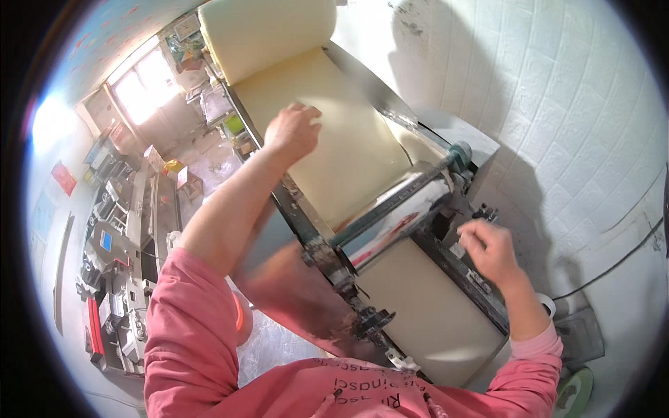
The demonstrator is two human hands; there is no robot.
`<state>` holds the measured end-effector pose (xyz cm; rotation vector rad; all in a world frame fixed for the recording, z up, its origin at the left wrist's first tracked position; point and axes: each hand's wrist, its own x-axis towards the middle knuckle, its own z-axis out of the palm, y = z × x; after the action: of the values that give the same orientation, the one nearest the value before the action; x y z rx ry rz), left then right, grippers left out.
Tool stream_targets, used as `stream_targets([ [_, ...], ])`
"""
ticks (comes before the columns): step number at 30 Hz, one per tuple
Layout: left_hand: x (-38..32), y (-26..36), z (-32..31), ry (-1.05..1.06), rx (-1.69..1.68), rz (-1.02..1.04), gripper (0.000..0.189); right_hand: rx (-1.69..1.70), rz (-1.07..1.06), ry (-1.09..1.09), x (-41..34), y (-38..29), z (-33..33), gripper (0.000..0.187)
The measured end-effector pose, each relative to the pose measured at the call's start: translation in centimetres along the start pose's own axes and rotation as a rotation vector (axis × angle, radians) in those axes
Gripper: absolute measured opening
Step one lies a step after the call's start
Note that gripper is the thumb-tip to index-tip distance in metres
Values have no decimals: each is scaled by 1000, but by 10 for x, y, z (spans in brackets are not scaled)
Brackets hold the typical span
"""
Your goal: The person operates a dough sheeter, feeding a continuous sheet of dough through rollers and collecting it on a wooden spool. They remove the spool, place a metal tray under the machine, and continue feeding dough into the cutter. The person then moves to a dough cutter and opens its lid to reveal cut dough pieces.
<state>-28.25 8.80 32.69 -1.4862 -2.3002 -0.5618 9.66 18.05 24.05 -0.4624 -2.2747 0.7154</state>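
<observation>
A long machine with dark metal side rails (303, 222) runs diagonally before me, with a cream sheet (345, 136) lying on its upper bed. My left hand (293, 131) is over the left part of this sheet, fingers loosely curled, with nothing visible in it; whether it touches the sheet is unclear. My right hand (486, 245) hovers near the right rail, fingers bent, thumb and fingertips close together. A roller smeared white, red and blue (400, 222) crosses the machine below a dark green bar (392, 204). Below the roller is another pale sheet or belt (426, 308).
A thick cream roll or folded sheet (272, 36) lies at the machine's far end. Black adjusting knobs (373, 321) stick out at the near left rail. A white brick-patterned wall (564, 104) stands at the right. Sewing machines (112, 237) line a bench at the left.
</observation>
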Motion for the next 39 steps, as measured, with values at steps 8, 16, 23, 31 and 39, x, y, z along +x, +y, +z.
stream_targets([
  [8, -66, 58, -39, 650, -95, 384, 28, 77, 318, -498, -112, 85, 55, 19],
  [16, -295, 179, 36, -491, -866, 700, 25, 71, 354, -331, -99, 173, 127, 37],
  [23, -336, 164, 129, -669, -675, 231, 17, -29, 430, -64, -36, 241, 194, 34],
  [31, -343, 154, 160, -731, -486, 78, 22, -327, 372, -703, 5, 253, 203, 25],
  [39, -330, 155, 196, -842, -169, 17, 27, -70, 488, -294, -44, 269, 259, 47],
])
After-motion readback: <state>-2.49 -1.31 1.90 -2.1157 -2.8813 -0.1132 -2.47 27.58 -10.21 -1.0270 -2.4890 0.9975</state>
